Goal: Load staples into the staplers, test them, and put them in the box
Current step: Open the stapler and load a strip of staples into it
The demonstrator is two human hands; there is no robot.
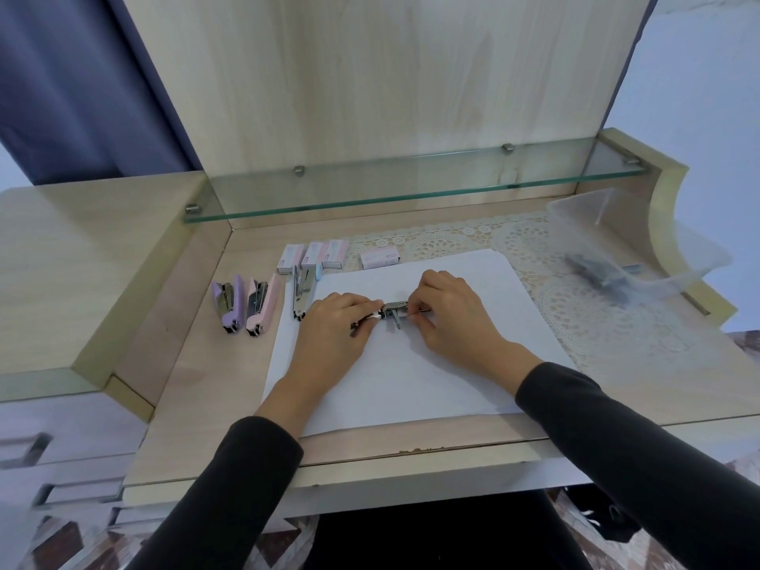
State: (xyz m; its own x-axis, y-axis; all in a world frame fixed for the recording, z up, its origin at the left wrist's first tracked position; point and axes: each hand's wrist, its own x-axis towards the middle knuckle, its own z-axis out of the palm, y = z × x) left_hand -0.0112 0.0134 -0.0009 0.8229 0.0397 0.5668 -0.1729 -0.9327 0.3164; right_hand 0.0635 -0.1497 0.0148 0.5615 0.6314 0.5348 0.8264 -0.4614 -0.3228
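Gripping a silver stapler (392, 312), hinged open, on a white sheet (411, 384), the left hand (337, 322) is clasping its base while the right hand (448, 310) is pinching its other end. A purple stapler (226, 302) is lying leftward on the pale wooden counter (197, 364).

Here's a lilac stapler (226, 307) on the left and a pink stapler (259, 308) beside it, both flashing silver metal inside. The middle stapler (390, 314) is bare silver, on a plain white sheet (411, 372). At the back, staple boxes (312, 257) in pastel pink, white and pale blue. The cream lace mat (575, 310) is covered in round flower patterns. The clear plastic box (682, 248) has something dark grey inside. And there's the pale wood-grain desk (197, 384), a green-tinted glass shelf (411, 187), black sleeves (230, 487) and a navy curtain (82, 76).
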